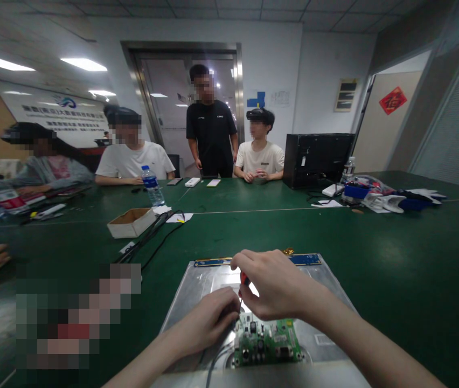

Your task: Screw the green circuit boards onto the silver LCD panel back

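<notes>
My right hand (272,283) is closed around the red and black handle of a screwdriver (244,278), held upright over the metal panel. Its thin shaft points down near the upper left corner of a green circuit board (268,339). Close against the shaft, my left hand (217,315) has its fingers curled together by that corner; what they pinch, if anything, is hidden. Beneath both hands lies the silver back of a flat display panel (189,291). A narrow blue circuit strip (306,260) runs along its far edge.
Left of the panel are black cables (152,237) and an open cardboard box (130,223). A water bottle (152,186) stands behind them. A black monitor (318,159) and piled items (387,194) are at back right. Several people sit or stand around the green table (407,253).
</notes>
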Motion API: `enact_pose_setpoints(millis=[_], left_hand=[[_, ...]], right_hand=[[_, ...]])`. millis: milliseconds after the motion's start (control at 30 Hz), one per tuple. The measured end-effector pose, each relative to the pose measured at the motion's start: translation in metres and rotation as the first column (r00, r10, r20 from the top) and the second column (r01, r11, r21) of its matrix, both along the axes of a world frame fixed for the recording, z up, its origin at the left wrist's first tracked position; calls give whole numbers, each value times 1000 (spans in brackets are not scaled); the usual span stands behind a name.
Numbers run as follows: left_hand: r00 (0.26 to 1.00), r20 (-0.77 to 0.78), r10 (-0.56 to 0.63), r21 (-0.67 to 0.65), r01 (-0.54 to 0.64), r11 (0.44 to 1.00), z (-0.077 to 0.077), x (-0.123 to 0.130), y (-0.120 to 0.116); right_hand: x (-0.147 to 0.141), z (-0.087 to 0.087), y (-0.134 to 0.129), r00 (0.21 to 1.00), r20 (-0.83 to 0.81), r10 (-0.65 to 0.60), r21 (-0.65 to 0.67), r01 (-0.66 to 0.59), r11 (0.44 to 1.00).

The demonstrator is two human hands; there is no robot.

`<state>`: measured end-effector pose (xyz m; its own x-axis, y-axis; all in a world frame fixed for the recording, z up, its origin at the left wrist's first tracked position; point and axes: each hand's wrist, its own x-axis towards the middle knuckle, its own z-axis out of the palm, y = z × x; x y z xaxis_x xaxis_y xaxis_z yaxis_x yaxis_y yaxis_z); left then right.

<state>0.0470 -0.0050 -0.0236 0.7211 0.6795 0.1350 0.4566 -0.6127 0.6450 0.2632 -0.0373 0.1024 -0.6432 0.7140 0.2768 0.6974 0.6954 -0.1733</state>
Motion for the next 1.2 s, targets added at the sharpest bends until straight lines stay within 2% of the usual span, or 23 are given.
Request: enact_pose_setpoints(millis=[333,600,1200], left_hand=[[999,-32,19,43,-18,999,9,1,-5],[1000,-10,-1,15,1,1000,4,0,-2],[999,-31,5,33,-4,999,5,0,-2]], right_hand=[[-4,-4,4,995,30,-92,-20,93,995],[0,1,0,1000,18,-12,19,12,1000],[-1,-6,2,999,31,-18,34,17,999]])
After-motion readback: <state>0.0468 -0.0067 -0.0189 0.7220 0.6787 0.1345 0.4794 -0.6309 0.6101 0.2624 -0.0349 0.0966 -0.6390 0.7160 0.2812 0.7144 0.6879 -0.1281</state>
